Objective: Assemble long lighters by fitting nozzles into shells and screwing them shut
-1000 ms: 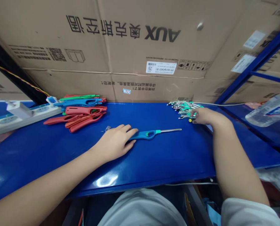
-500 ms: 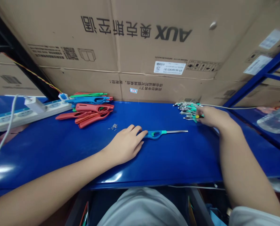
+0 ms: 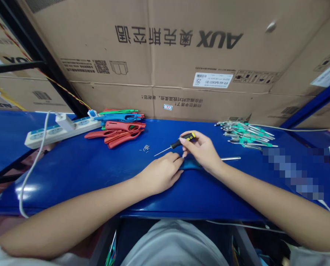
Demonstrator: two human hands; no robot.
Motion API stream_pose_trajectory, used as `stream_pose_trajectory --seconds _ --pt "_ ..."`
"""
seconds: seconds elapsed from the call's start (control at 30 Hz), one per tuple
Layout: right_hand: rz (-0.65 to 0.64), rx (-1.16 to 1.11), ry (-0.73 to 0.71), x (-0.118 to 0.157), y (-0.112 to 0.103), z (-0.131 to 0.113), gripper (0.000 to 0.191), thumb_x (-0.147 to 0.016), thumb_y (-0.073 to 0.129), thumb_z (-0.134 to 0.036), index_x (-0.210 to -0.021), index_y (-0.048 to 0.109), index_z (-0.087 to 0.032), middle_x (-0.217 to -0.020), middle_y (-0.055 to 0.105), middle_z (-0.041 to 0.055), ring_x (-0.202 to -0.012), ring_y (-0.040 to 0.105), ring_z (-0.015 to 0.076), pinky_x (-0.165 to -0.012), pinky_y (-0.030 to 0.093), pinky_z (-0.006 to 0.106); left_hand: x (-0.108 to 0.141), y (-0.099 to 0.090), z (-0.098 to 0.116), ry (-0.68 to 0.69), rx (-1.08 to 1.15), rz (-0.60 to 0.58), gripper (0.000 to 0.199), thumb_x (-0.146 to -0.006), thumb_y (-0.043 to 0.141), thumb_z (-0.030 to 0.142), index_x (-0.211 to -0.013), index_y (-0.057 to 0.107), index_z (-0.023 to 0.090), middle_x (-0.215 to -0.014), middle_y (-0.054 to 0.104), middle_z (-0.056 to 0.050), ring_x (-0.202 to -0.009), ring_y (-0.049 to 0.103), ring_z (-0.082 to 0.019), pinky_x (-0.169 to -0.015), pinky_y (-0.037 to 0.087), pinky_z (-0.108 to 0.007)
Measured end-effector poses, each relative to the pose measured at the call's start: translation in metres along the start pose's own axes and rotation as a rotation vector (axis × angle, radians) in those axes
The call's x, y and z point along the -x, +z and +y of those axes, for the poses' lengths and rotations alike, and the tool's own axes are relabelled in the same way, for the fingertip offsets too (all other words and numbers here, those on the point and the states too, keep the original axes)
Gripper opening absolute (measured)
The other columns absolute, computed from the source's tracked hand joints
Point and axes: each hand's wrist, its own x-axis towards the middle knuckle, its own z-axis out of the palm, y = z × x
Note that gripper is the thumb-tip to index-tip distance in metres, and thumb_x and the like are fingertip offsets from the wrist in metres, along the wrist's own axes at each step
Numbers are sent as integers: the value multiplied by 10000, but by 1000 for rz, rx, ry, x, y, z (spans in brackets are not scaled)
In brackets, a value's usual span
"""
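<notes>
A blue long-necked lighter (image 3: 191,165) lies on the blue table, its metal tube pointing right. My left hand (image 3: 160,173) is closed around the lighter's handle end, which it mostly hides. Above the lighter, my right hand (image 3: 202,149) grips a small screwdriver (image 3: 176,144) with a black and yellow handle. Its thin shaft slants down to the left, passing just beyond my left knuckles. Several tiny screws (image 3: 145,148) are scattered on the table left of the screwdriver's tip.
Red, blue and green lighter casings (image 3: 123,129) are piled at back left beside a white power strip (image 3: 56,131). Green lighter inner parts with metal tubes (image 3: 248,133) lie at back right. A large cardboard box (image 3: 165,55) stands behind the table. A white cable (image 3: 44,144) hangs at left.
My right hand has come left from the green parts pile to above the lighter, bringing the screwdriver. My left hand stays on the lighter. The camera view has shifted a little left.
</notes>
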Motion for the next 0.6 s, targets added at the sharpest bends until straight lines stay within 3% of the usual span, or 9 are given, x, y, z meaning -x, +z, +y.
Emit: stream_pose_trajectory --seconds 0.2,0.43,0.6 --pt "-67 -4 -12 -8 21 8 335 -795 735 -485 -973 594 -239 -675 588 -45 -459 495 96 -452 430 259 1 -2 -1 10 5 -40 269 -944 525 205 -1186 603 117 -1166 659 -152 -1129 606 -292 -944 560 -430" --pt "-81 -7 -38 -14 22 12 339 -770 770 -451 -977 619 -229 -745 608 -30 -492 528 97 -474 454 265 4 -4 0 8 27 -47 259 -950 553 209 -1185 622 125 -1144 665 -142 -1115 612 -291 -936 555 -438" --pt "55 -109 -59 -13 14 1 327 -775 764 -434 -979 636 -213 -690 587 -38 -549 544 104 -535 480 263 2 -2 -3 16 96 -37 259 -958 592 269 -1180 652 150 -1106 684 -114 -1059 631 -263 -911 552 -406"
